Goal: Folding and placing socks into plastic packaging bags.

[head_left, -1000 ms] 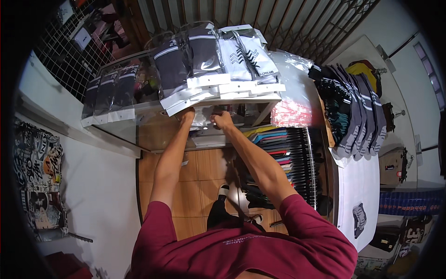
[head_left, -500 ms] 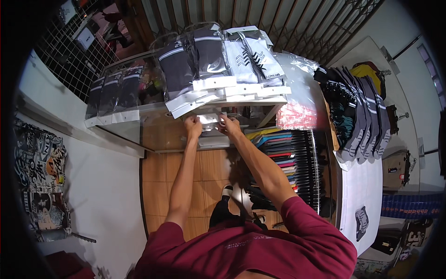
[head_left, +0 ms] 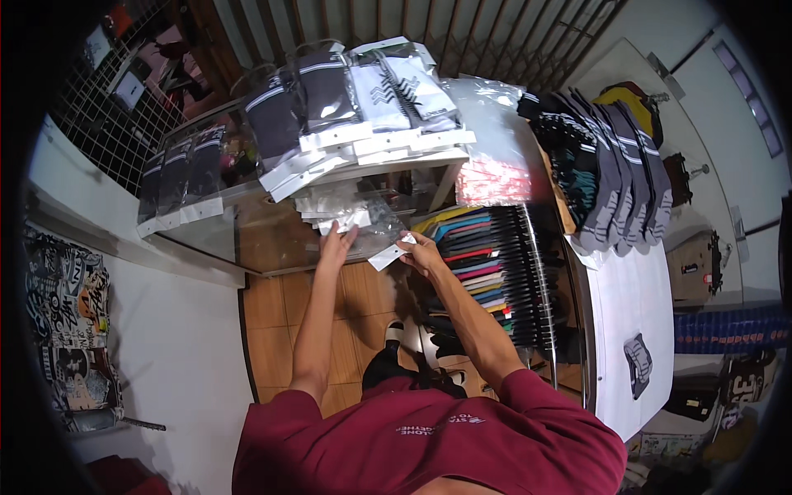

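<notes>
My right hand (head_left: 422,252) pinches a clear plastic bag by its white header card (head_left: 386,255), which tilts down to the left. The bag's clear film spreads up and left from the card. My left hand (head_left: 335,246) is at the near edge of a bunch of clear plastic bags (head_left: 318,203) with white headers, its thumb and fingers closed on them. That bunch lies at the front of the glass display case (head_left: 272,239), below its top. Film from the two overlaps, so where one bag ends is hard to make out.
Packed dark and white socks (head_left: 326,87) stand on the case top. Right of them are clear sleeves and red-and-white packs (head_left: 493,181). Folded clothes on a rack (head_left: 483,272) stand close to my right forearm. Grey socks (head_left: 619,165) hang farther right; tiled floor (head_left: 268,326) shows below.
Both hands have drawn back from the case toward me. My right hand has come down and right with a header card, and a bunch of bags now shows at my left hand.
</notes>
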Demonstrator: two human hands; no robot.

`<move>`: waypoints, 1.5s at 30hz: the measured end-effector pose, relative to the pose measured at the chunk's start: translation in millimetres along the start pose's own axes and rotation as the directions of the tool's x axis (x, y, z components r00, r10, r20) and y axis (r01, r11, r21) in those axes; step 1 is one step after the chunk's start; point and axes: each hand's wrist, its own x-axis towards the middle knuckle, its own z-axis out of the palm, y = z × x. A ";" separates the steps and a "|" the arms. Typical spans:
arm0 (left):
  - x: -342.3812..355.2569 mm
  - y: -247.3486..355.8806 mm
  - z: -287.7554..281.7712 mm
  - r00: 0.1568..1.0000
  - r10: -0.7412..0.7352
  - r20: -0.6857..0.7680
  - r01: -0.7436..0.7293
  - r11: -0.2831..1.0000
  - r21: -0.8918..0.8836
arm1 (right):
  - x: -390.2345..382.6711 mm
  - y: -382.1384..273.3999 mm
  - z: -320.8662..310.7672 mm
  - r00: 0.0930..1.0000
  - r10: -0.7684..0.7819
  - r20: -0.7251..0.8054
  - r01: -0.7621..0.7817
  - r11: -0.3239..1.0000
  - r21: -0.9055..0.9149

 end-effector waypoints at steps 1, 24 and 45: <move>11.5 6.8 -0.9 0.999 -0.031 -0.040 0.027 0.995 -0.094 | -9.4 -1.4 -3.5 1.000 -0.020 0.003 0.020 1.000 -0.006; -226.5 -150.2 249.1 0.816 -0.075 0.573 -0.320 0.766 0.557 | -401.2 -37.9 -289.7 0.801 -0.551 -0.232 0.445 0.809 -0.385; -386.8 -294.8 494.2 -0.075 0.588 0.805 -0.989 0.057 -0.134 | -558.4 -28.9 -456.8 0.271 -0.841 -0.468 -0.270 0.400 -0.876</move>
